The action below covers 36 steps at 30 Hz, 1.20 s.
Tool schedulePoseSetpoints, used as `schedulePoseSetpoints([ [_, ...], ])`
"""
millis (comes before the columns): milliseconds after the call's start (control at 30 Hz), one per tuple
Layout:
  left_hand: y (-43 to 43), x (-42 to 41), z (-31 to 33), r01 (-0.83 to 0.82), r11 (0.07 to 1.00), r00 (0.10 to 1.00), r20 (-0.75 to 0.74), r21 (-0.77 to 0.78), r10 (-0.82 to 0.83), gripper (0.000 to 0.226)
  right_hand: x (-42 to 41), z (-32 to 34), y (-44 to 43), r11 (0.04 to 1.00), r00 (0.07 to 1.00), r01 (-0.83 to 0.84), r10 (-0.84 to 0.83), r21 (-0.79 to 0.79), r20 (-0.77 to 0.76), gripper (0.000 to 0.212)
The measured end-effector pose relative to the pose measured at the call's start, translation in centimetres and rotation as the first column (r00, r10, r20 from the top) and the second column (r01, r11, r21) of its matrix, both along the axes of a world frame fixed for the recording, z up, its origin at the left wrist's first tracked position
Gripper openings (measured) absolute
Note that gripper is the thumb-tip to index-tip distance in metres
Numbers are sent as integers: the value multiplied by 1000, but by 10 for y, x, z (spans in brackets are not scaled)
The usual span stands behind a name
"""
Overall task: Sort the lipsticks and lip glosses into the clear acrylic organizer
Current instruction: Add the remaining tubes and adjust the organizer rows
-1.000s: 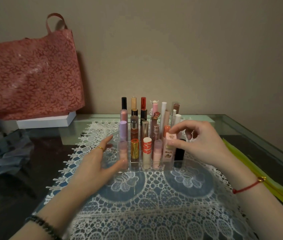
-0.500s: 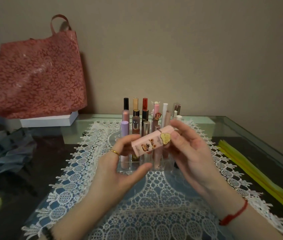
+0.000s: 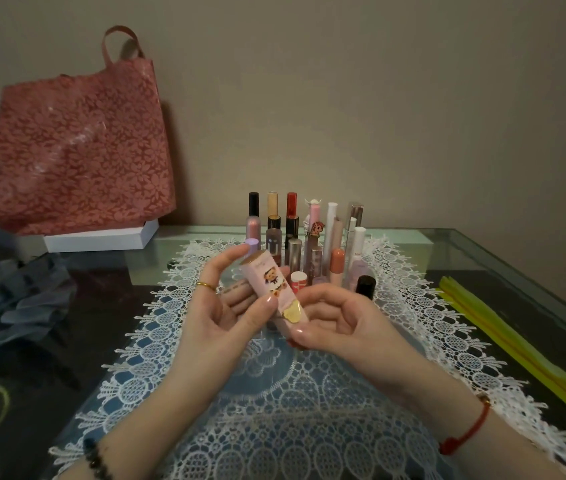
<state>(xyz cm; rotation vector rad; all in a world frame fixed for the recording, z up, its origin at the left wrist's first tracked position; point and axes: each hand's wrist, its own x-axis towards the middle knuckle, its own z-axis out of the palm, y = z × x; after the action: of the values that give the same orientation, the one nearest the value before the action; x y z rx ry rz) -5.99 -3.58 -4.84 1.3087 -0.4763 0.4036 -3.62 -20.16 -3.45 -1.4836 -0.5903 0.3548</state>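
A pink lipstick box (image 3: 272, 287) with a cartoon figure and a gold heart is held tilted above the lace mat, in front of the organizer. My left hand (image 3: 219, 313) grips its upper part with thumb and fingers. My right hand (image 3: 337, 323) holds its lower end. Behind them stands the clear acrylic organizer (image 3: 347, 271), filled with several upright lipsticks and glosses (image 3: 312, 237); its front row is partly hidden by my hands.
A white lace mat (image 3: 292, 403) covers the glass table (image 3: 482, 251). A red floral bag (image 3: 77, 147) sits on a white box (image 3: 101, 237) at the back left. Grey fabric (image 3: 22, 299) lies at the left, yellow strips (image 3: 517, 344) at the right.
My right hand lifted the pink box out of the organizer's front row. Both hands now hold it, and it has turned from lying sideways to standing more upright, nearer to me.
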Motion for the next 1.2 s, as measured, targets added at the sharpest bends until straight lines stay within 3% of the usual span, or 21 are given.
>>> schedulePoseSetpoints([
  [133,-3,0,-1,-22,1000,998,-53,18,23,39,-2,1,3,981,973,152,-127,-120,192,28],
  [233,-6,0,0,-24,996,1000,-11,85,25,36,-1,8,2,953,906,301,-277,-27,319,27],
  [333,-8,1,-2,19,995,1000,6,103,-20,38,-1,12,0,944,879,329,-318,31,355,31],
  [467,-9,3,-9,26,982,999,41,188,-34,37,-2,15,-1,933,849,360,-317,-23,422,29],
  [567,-5,5,-8,-155,934,984,136,323,117,37,2,20,-3,926,840,372,-307,-63,447,29],
  [667,6,9,-5,-463,760,877,360,456,319,46,12,34,-15,895,789,447,-397,4,468,28],
  [800,22,16,-5,-633,611,774,371,475,513,63,32,49,-36,813,692,582,-495,-1,525,31],
  [1000,31,24,-16,-507,402,783,214,762,584,115,48,43,-37,773,682,596,-342,-220,647,29],
  [1200,32,27,-27,-252,349,854,37,903,520,108,52,30,-34,747,669,599,-270,-288,692,30],
])
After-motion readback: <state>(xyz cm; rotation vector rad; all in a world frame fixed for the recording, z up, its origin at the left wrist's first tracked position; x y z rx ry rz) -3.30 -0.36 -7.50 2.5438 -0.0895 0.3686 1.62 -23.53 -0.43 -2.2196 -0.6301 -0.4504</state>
